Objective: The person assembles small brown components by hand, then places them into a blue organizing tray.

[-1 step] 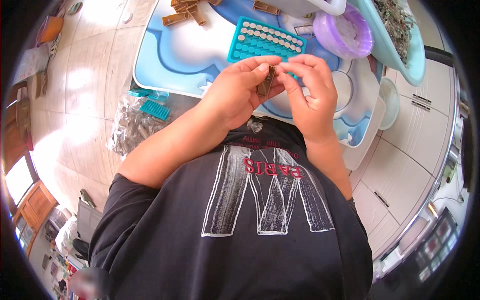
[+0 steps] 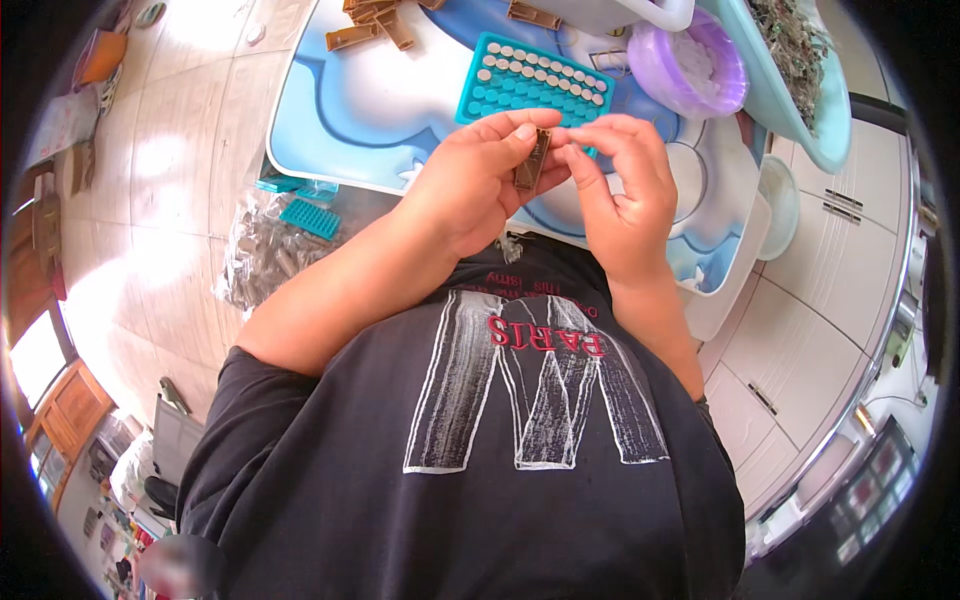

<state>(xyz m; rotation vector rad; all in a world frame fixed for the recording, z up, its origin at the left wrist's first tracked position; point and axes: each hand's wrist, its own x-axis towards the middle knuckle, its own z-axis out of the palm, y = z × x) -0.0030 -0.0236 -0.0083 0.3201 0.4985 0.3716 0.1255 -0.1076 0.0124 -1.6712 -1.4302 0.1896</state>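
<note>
My left hand (image 2: 465, 185) grips a small brown rectangular plastic piece (image 2: 530, 168) between thumb and fingers, held upright above the front of the tabletop. Close at its right, my right hand (image 2: 632, 195) has its thumb and forefinger drawn together near the piece's upper end. Whatever lies between those fingertips, if anything, is too small to make out. Just beyond both hands lies a teal tray (image 2: 468, 100) with rows of round spots, several of them carrying small white discs (image 2: 540, 72). My hands cover part of its near edge.
Loose brown pieces (image 2: 375, 22) lie at the table's far left. A purple bowl (image 2: 735, 85) with whitish contents and a pale teal basin (image 2: 828, 150) of tangled material stand at the right. Below the table's left edge sits a clear bag (image 2: 255, 265) with teal trays.
My right hand's fingers have shifted very slightly beside the brown piece. The left hand keeps its hold.
</note>
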